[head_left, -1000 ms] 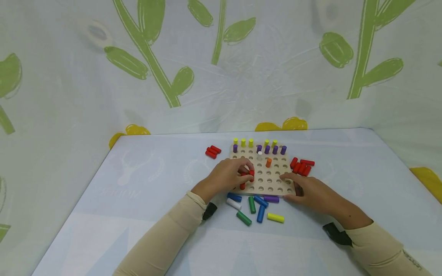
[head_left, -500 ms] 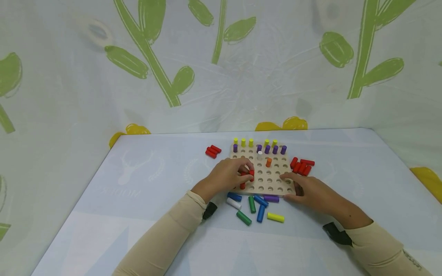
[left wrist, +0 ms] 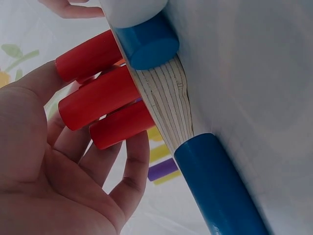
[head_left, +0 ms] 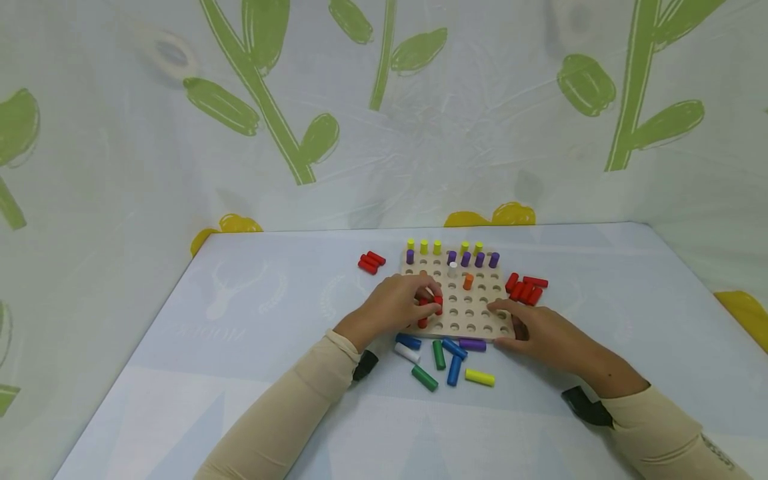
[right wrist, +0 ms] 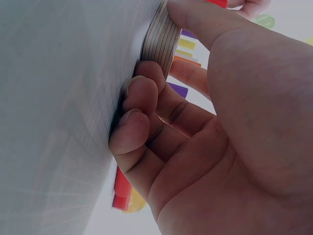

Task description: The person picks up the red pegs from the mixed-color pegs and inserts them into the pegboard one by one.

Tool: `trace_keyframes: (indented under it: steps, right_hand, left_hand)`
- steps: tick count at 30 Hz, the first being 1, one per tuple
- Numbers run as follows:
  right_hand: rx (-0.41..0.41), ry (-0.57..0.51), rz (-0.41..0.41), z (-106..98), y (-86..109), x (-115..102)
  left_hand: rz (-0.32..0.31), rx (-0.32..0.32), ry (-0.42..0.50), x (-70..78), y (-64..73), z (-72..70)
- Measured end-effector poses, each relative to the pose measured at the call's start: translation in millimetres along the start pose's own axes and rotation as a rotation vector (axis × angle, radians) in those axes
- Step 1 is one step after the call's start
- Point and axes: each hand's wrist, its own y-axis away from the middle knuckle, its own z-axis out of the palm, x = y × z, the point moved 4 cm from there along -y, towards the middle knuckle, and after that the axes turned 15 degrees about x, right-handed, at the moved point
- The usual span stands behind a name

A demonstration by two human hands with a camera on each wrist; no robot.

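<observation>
My left hand (head_left: 393,303) is over the near left part of a wooden pegboard (head_left: 461,320). Its thumb and fingertips pinch a red peg (head_left: 439,305) standing in the board. In the left wrist view the thumb lies against one red peg (left wrist: 90,55), with two more red pegs (left wrist: 100,98) beside it and fingers behind them. My right hand (head_left: 543,337) grips the board's near right corner, thumb at the front edge and index finger on top. The other fingers curl beside the layered board edge (right wrist: 163,36) in the right wrist view.
Yellow pegs (head_left: 437,247) and purple pegs (head_left: 480,259) stand in the far rows, with a white peg (head_left: 453,269) and an orange peg (head_left: 468,282) nearer. Red pegs (head_left: 369,265) lie left of the board and more red pegs (head_left: 526,292) right. Mixed loose pegs (head_left: 439,355) lie in front.
Both hands keep their places on the peg and the board. The whole head view has shifted very slightly.
</observation>
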Motion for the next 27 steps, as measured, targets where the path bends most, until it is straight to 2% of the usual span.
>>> trace_keyframes:
  steps: [18,24,27]
  right_hand:
    - [-0.002,0.009,0.000,0.0,-0.6,0.2]
    - [-0.003,0.004,0.001,-0.3,-0.8,0.3]
    - [-0.005,0.001,0.002,-0.2,-0.5,-0.1]
  left_hand:
    - [0.010,-0.022,0.002,0.8,0.2,2.9]
    - [-0.001,-0.004,0.008,2.3,1.8,-4.4]
    - [-0.003,0.025,0.013,2.2,2.4,-10.8]
